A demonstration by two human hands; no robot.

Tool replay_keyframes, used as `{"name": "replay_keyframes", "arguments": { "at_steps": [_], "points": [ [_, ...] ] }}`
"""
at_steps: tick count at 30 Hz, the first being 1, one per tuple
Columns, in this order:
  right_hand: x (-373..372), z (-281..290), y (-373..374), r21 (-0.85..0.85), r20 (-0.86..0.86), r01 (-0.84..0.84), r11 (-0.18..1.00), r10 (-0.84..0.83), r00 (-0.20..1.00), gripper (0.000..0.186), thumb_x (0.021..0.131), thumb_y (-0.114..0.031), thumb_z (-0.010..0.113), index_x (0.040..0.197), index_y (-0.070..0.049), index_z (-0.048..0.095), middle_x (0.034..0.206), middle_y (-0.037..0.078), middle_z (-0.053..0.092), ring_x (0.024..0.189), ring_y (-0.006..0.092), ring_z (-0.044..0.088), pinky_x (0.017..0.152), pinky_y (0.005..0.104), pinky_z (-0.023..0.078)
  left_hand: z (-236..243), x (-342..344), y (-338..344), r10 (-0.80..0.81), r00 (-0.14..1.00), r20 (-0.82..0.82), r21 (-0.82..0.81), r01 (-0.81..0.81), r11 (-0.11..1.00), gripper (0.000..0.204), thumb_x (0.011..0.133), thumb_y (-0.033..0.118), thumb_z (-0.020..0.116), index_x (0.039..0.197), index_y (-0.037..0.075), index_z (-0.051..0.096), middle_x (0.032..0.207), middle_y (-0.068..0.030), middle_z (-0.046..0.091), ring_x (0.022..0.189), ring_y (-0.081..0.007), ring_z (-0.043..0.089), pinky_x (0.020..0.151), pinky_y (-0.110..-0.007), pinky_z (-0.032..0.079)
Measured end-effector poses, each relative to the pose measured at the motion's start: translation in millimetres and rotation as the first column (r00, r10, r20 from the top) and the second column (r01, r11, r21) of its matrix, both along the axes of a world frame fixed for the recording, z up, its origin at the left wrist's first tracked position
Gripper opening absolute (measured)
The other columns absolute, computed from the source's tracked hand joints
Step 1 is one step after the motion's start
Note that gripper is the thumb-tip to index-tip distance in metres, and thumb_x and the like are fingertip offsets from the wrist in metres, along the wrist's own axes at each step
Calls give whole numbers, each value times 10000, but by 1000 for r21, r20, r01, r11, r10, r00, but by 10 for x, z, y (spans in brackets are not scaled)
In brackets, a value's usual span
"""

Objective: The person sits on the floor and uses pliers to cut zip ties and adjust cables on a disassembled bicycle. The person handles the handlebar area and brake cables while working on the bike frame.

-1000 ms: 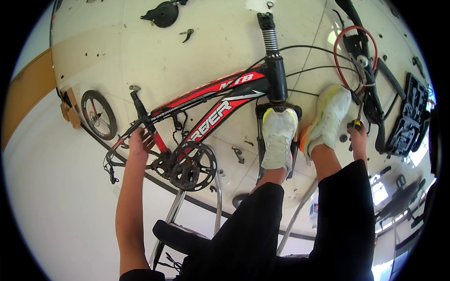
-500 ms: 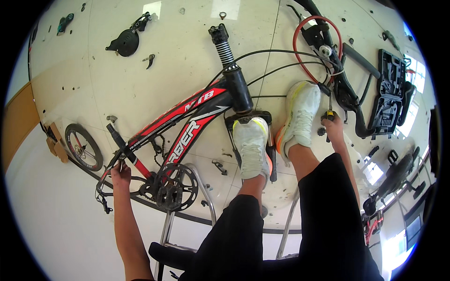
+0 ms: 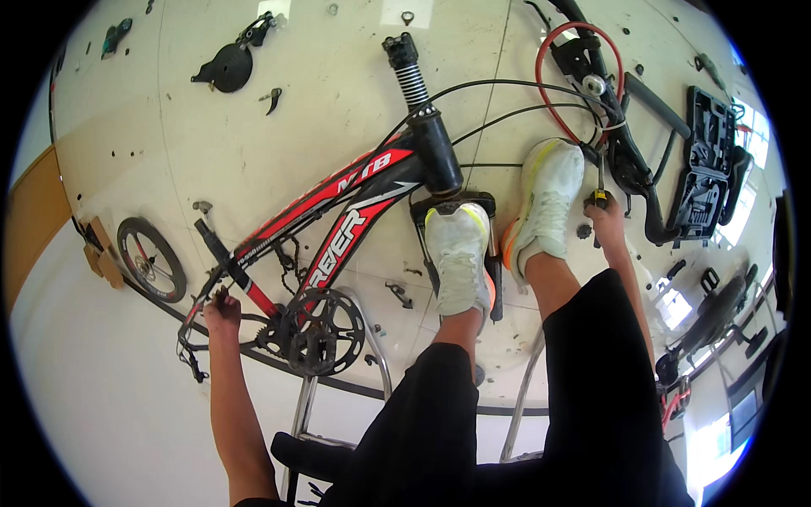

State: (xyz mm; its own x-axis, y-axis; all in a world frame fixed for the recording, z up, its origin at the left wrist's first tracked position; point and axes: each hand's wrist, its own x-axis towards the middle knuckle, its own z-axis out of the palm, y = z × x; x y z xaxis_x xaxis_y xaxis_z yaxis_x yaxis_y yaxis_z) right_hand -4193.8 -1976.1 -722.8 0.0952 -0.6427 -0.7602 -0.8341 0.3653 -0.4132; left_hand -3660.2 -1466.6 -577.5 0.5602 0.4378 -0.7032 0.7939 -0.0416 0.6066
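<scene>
A red and black bicycle frame [image 3: 338, 232] lies on its side across the floor. At its rear end my left hand [image 3: 222, 316] has its fingers closed round a thin frame tube by the seat tube; the fingertips are partly hidden. Below the frame shows the black crank and chainring [image 3: 348, 323]. Off to the right, my right hand [image 3: 606, 226] grips a screwdriver [image 3: 601, 199] with a yellow and black handle. The shaft points away from me, its tip near the black handlebar [image 3: 623, 156] and red cable [image 3: 541, 72].
My shoes [image 3: 459, 262] rest between frame and handlebar, the left one by the fork. An open black tool case [image 3: 704, 169] lies far right. A small wheel [image 3: 152, 258] leans at left. A brake-like black part [image 3: 230, 69] and several small parts are scattered on the tiles.
The whole view has shifted slightly, so things appear a little further right and higher. Both hands keep their holds, the left on the frame tube and the right on the screwdriver.
</scene>
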Motion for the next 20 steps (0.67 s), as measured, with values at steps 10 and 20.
{"name": "replay_keyframes", "arguments": {
  "at_steps": [10,20],
  "points": [
    [35,111,-38,-103,-42,-48,994,44,998,307,647,-179,591,841,53,535,654,173,550,623,272,563,599,395,448,-50,402,609,-130,976,-172,-27,128,991,161,829,148,496,895,19,568,754,-52,575,658,-178,530,621,-283,447],
    [458,461,-567,628,189,395,671,-623,759,288,771,-168,584,972,16,490,803,153,598,658,251,613,732,379,538,294,-599,-2940,-989,123,82,339,930,144,433,873,211,559,1248,20,460,1265,-100,478,1085,-239,513,940,-349,402]
  ]
}}
